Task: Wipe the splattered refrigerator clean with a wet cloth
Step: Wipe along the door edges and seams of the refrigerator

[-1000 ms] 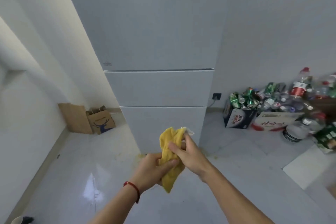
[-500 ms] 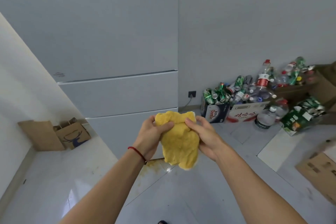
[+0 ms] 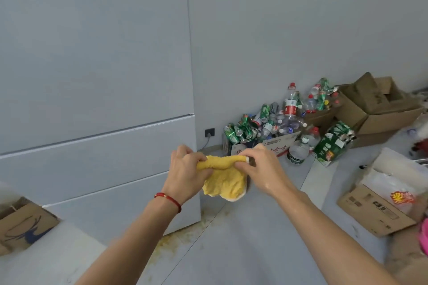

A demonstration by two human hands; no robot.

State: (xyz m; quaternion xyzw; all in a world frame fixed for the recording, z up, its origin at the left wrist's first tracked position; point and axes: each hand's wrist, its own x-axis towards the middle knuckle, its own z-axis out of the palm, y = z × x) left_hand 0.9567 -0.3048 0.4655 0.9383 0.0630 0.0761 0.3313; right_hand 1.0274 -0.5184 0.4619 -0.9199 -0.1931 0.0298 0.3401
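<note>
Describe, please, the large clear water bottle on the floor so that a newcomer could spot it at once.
Start at the white refrigerator and look right along the wall to the heap of cans and bottles. In front of it, beside the green carton, stands the large clear water bottle, apart from the pile and wearing a dark label.
</note>
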